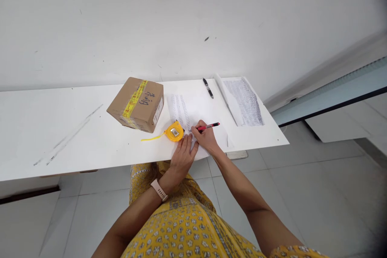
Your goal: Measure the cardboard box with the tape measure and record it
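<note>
Pinched in my right hand is a red pen, its tip down on a sheet of paper that bears columns of small handwriting. My left hand lies flat with its fingers stretched over the paper's lower edge, nothing held in it. Just beyond those fingertips sits a yellow tape measure with a yellow wrist strap trailing left; it overlaps the paper's lower left part. The pen tip and some writing are partly hidden by my right fingers.
A taped cardboard box with blue handwriting stands left of the paper. A black pen lies behind, near the wall. More densely written sheets lie on the right. The white table has dark scuff marks at left.
</note>
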Available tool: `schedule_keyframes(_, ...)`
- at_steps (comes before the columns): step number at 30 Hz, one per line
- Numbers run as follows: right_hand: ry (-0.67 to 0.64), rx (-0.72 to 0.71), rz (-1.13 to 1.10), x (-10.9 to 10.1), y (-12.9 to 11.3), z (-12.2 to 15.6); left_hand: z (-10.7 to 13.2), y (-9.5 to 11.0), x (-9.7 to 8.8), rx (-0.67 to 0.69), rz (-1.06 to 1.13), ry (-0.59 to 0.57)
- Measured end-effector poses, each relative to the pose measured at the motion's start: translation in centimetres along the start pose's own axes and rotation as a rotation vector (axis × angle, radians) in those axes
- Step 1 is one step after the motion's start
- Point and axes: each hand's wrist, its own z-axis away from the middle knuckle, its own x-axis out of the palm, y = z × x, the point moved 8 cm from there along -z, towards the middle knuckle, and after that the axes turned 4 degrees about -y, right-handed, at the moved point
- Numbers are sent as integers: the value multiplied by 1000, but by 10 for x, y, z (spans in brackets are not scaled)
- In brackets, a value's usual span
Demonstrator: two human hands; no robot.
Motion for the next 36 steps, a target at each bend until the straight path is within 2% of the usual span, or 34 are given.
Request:
schedule_keyframes(6,-14,13,13,2,2,-1,0,0,2,-3,7,-12)
schedule_keyframes(22,-15,31,4,2,2,0,0,1,-3,11,-40,45)
schedule_keyframes(27,-13,21,-1,2,2,0,-1,0,0,9,-9,-5)
schedule_keyframes(36,2,-4,-14,-1,1,0,0,1,-5,18,-40,48)
